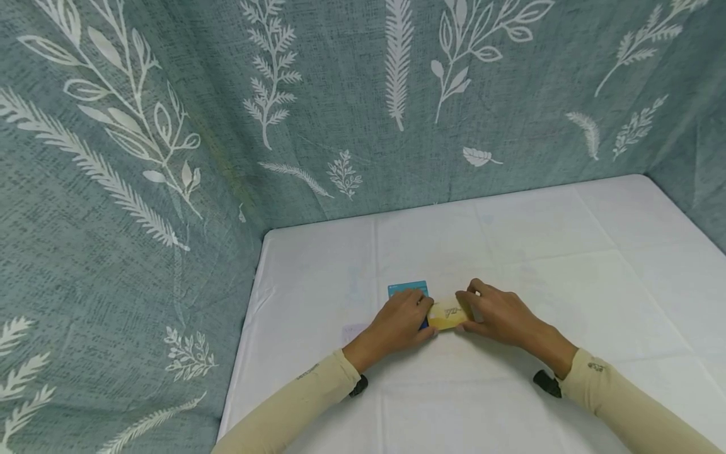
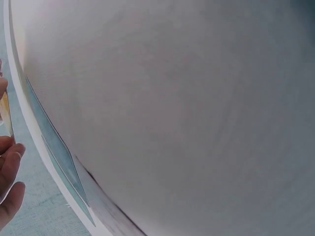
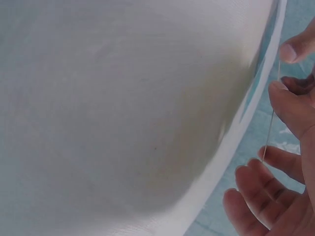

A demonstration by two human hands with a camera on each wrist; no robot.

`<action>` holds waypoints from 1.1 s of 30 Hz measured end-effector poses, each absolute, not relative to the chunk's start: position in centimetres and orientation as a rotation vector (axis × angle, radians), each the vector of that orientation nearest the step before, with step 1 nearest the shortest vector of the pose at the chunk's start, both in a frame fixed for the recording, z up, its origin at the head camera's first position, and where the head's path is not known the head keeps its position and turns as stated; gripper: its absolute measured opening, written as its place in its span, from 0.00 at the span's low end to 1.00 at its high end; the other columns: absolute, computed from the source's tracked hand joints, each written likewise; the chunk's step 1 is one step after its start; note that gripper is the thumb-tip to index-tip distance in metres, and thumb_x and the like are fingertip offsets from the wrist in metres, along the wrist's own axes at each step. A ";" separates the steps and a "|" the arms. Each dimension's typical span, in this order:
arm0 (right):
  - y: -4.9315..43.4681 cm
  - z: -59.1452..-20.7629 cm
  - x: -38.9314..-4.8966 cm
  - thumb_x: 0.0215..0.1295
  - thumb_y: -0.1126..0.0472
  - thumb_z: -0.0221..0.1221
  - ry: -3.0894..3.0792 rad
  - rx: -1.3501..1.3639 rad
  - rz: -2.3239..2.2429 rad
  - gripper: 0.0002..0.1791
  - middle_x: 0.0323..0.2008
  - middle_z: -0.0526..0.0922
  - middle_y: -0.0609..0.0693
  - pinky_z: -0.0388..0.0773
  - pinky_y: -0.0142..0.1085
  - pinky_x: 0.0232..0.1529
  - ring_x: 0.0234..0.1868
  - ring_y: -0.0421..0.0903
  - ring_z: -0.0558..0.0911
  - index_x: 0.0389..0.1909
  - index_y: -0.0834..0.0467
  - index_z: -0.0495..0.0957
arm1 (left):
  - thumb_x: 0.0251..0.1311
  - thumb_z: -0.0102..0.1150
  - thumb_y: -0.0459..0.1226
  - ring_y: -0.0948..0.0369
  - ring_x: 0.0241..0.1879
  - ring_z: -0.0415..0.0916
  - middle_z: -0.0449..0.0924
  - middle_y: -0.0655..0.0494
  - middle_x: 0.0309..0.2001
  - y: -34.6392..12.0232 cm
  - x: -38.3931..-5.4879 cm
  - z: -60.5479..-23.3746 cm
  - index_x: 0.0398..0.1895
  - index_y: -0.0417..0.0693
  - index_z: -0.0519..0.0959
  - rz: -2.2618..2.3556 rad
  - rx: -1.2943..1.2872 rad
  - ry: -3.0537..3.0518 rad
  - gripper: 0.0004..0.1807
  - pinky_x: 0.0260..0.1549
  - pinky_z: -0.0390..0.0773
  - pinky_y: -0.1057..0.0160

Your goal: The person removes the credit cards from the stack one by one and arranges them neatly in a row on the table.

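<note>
Head view shows a yellow card [image 1: 446,313] just right of and below the middle of the frame, held between two hands. The left hand [image 1: 399,321] pinches its left end and the right hand [image 1: 501,313] pinches its right end, each with thumb and fingers nearly closed, only the card between them. A blue card [image 1: 407,287] lies on the white tablecloth [image 1: 442,403], partly hidden behind the left hand, and a pale purple slip [image 1: 353,332] shows just left of that hand. Right wrist view has the yellow card edge-on as a thin line near the right side of the frame, raised clear of the cloth. A leaf-patterned curtain [image 1: 340,94] fills the top of the head view.
</note>
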State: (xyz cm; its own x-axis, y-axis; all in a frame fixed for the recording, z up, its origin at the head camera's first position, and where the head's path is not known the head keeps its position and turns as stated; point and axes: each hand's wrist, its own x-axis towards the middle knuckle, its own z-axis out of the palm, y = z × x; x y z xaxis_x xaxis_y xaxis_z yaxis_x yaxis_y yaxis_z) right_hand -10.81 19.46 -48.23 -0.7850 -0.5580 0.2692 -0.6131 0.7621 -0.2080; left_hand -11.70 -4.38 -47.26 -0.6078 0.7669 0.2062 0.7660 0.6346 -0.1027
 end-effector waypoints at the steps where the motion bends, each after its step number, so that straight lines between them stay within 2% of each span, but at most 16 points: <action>1: 19.5 -48.2 -10.8 0.45 0.41 0.71 -2.769 0.930 0.430 0.33 0.39 0.75 0.48 0.68 0.28 0.20 0.28 0.36 0.73 0.48 0.58 0.79 | 0.55 0.61 0.57 0.61 0.39 0.74 0.77 0.55 0.41 -4.4 -11.7 -47.2 0.48 0.45 0.78 0.010 -1.252 -2.621 0.28 0.38 0.75 0.66; 10: 19.8 -48.4 -10.7 0.45 0.41 0.71 -2.773 0.928 0.438 0.33 0.39 0.75 0.48 0.69 0.28 0.21 0.28 0.36 0.73 0.48 0.59 0.79 | 0.55 0.61 0.57 0.61 0.39 0.74 0.77 0.55 0.41 -4.1 -11.6 -47.3 0.47 0.45 0.79 0.020 -1.257 -2.620 0.28 0.38 0.75 0.65; 18: 19.8 -48.4 -10.5 0.45 0.42 0.71 -2.766 0.927 0.445 0.33 0.39 0.75 0.47 0.69 0.27 0.21 0.28 0.35 0.72 0.48 0.58 0.79 | 0.52 0.63 0.58 0.61 0.37 0.74 0.77 0.55 0.40 -3.9 -11.7 -47.3 0.46 0.45 0.78 0.037 -1.262 -2.624 0.29 0.35 0.75 0.65; 26: 19.9 -48.5 -10.6 0.45 0.42 0.71 -2.768 0.930 0.442 0.32 0.39 0.75 0.48 0.68 0.27 0.21 0.27 0.35 0.71 0.48 0.58 0.79 | 0.55 0.61 0.58 0.60 0.41 0.75 0.78 0.55 0.42 -3.7 -11.7 -47.0 0.49 0.45 0.78 0.054 -1.263 -2.700 0.29 0.39 0.75 0.64; 33: 20.0 -48.7 -10.6 0.45 0.42 0.71 -2.763 0.940 0.440 0.33 0.39 0.75 0.48 0.67 0.27 0.21 0.28 0.35 0.72 0.47 0.59 0.79 | 0.55 0.61 0.58 0.62 0.38 0.73 0.77 0.56 0.40 -3.6 -11.8 -47.4 0.48 0.46 0.78 0.083 -1.273 -2.674 0.28 0.36 0.73 0.66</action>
